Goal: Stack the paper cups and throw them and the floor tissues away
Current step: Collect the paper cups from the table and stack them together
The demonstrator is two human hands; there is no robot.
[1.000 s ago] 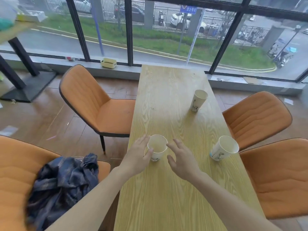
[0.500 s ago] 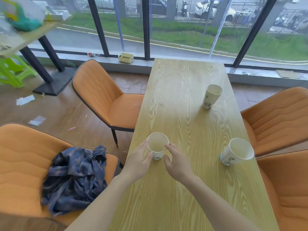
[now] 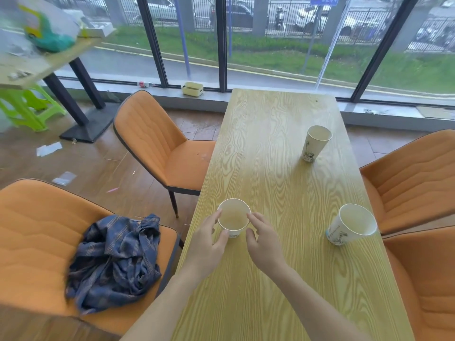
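Note:
Three white paper cups stand upright on the long wooden table (image 3: pixel 275 134). The near cup (image 3: pixel 233 216) is by the table's left edge, with my left hand (image 3: pixel 209 239) wrapped around its left side. My right hand (image 3: pixel 264 244) touches its right side, fingers curled toward the rim. A second cup (image 3: pixel 350 226) stands at the right, a third cup (image 3: pixel 315 142) farther back on the right. Two pieces of tissue lie on the wooden floor at the left: a white one (image 3: pixel 48 148) and a smaller one (image 3: pixel 64 178).
Orange chairs flank the table: one at far left (image 3: pixel 157 141), a near-left chair (image 3: pixel 37 230) holding a crumpled blue plaid cloth (image 3: pixel 115 259), two on the right (image 3: pixel 413 173). Another table on a black base (image 3: pixel 81 114) and a green stool (image 3: pixel 27 107) stand at the far left.
My right hand has closed in from beside the near cup until it touches its right side. My left hand stays on the cup. The view has tipped down and shifted left.

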